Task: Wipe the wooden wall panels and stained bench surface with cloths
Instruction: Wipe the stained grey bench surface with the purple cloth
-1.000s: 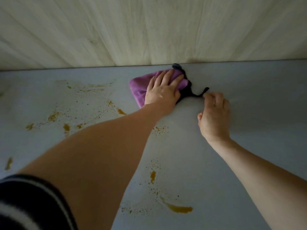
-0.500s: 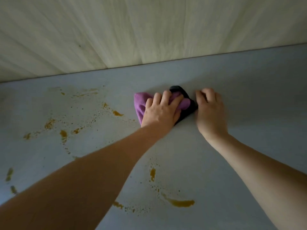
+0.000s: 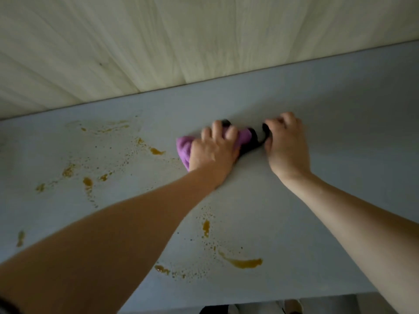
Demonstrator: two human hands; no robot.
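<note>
Grey bench (image 3: 317,200) under wood panels (image 3: 158,53), lots of brown stains (image 3: 242,263) | 2 cloths mid-bench: purple one (image 3: 184,148) gripped by left hand (image 3: 213,150) | black one (image 3: 251,141) pinched by right hand (image 3: 285,146)

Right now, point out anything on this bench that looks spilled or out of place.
Brown-orange stains streak and spatter the grey bench, left of and in front of the purple cloth, none under it yet. A black item lies between both hands; I cannot tell what it is.

Both hands (image 3: 247,147) on bunched purple cloth (image 3: 184,148), stained bench (image 3: 340,123).
</note>
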